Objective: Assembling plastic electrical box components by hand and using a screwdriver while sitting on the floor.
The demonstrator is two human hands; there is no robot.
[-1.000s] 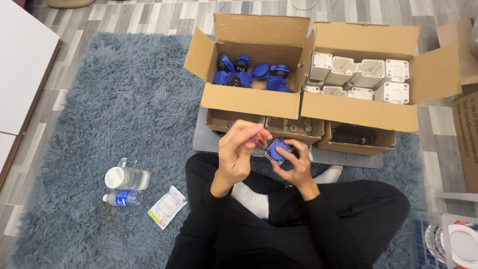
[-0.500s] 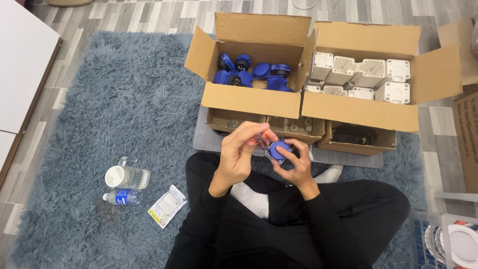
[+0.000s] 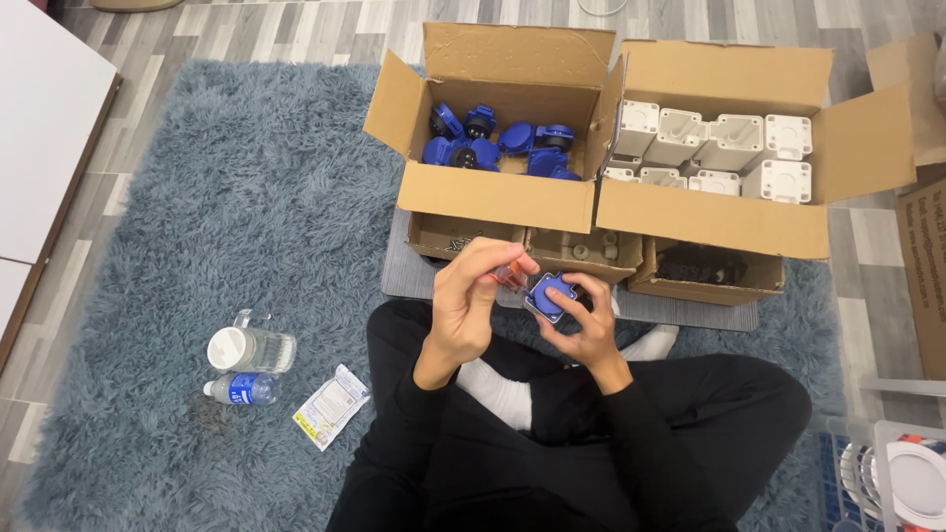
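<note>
Two hands (image 3: 522, 305), blue socket (image 3: 550, 296) face-up.

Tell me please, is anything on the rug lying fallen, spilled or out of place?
Two things lie tipped over on the blue rug: a clear jar with a white lid and a small bottle with a blue label, both on their sides. A flat packet lies loose beside them. No spill shows.

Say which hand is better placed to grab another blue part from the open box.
Left, probably. The right hand cradles the blue part, so it is occupied. The left hand pinches only a small orange piece and sits just below the box of blue parts.
</note>
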